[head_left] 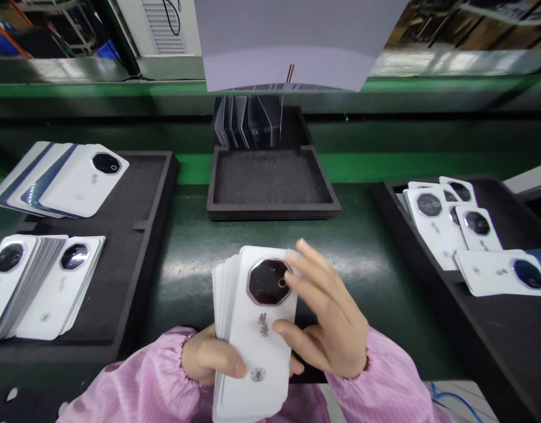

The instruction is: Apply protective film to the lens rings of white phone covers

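Note:
My left hand (217, 355) is wrapped around a stack of white phone back panels (255, 346), its thumb pressed on the face of the top one. That top panel has a dark octagonal camera window (268, 282), printed characters in the middle and a round emblem near the bottom. Over the panel's right side is my right hand (327, 311), open with its fingers apart. Its fingertips are at the camera window's right edge and its thumb tip at the printed characters. The left hand's other fingers are mostly hidden behind the stack.
At left, a black tray (124, 294) holds rows of white panels (76, 276). A black tray (274, 208) at the centre back holds dark panels (248, 122) on edge. The right-hand tray (477, 329) has several loosely piled panels (433, 223). A white board (296, 41) overhangs the back.

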The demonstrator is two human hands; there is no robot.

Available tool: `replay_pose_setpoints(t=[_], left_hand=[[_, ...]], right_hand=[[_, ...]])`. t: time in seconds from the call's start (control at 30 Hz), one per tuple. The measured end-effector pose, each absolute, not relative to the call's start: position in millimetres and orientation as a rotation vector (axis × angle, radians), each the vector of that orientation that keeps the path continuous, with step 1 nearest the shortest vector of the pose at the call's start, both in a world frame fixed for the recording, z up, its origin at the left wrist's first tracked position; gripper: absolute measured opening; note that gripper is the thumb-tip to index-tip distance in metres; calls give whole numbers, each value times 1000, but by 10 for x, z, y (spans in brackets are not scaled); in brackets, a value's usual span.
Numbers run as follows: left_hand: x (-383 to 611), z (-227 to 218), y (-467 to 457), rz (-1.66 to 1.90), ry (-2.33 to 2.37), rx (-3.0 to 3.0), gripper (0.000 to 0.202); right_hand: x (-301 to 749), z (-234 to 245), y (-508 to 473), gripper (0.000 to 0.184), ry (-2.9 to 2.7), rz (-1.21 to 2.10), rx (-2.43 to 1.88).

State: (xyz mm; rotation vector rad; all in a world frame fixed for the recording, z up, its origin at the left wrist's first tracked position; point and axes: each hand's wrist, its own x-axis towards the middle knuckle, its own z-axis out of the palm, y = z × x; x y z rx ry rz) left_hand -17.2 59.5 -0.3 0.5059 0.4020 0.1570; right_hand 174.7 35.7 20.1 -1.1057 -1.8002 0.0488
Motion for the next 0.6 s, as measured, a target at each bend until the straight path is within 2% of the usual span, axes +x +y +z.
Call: replay_pose_setpoints(t=[0.07,0.1,0.13,0.2,0.23,0.3,0.43,0.5,0.6], left_hand=[[-167,19,609,92,380,548,60],[-160,32,618,57,378,579,62],[-151,44,628,25,383,604,63],[-128,61,644,-24,393,615,64],[-117,66,650,-32,397,607,65],[-104,69,655,-38,392,598,67],[-127,69,644,1,330,560,69],[-148,74,634,29,273,508,70],[-173,72,617,74,225,446,71]], right_hand=[[1763,180,392,69,-1707,308,-1252],[1774,177,410,68,-1657,471,-1296],[1787,176,429,60,-1609,617,-1308],[1830,171,470,32,-1494,774,-1275],[1869,163,491,21,-1415,784,-1261],[2005,131,536,13,-1179,717,-1278],[2498,10,626,15,-668,372,-1272],[2721,-65,671,20,-656,249,-1287],[2774,-192,750,21,-833,310,-1445]])
